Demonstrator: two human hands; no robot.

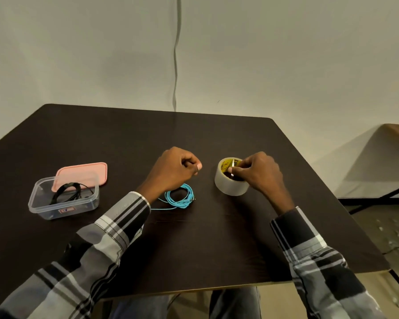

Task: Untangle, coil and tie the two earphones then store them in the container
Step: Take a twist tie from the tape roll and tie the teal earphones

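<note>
Coiled turquoise earphone cable (179, 199) flat on the dark brown tabletop (124, 139), jack end pointing right. Just above it, left hand (173, 171) loosely fisted, gripping nothing visible. Right of it, right hand (258, 173) pinching a roll of clear packing tape (230, 180). Far left of it, clear plastic container (62, 199) (black coiled earphone (67, 193) inside), pink lid (83, 172) propped behind.

On the dark table (124, 143), the right hand (258, 173) pinches the rim of a clear tape roll (230, 180), the left hand (173, 171) hovers curled above a coiled blue earphone (179, 199), and a black earphone (66, 192) lies in the open container (62, 208) at far left, its pink lid (83, 171) leaning behind.
</note>
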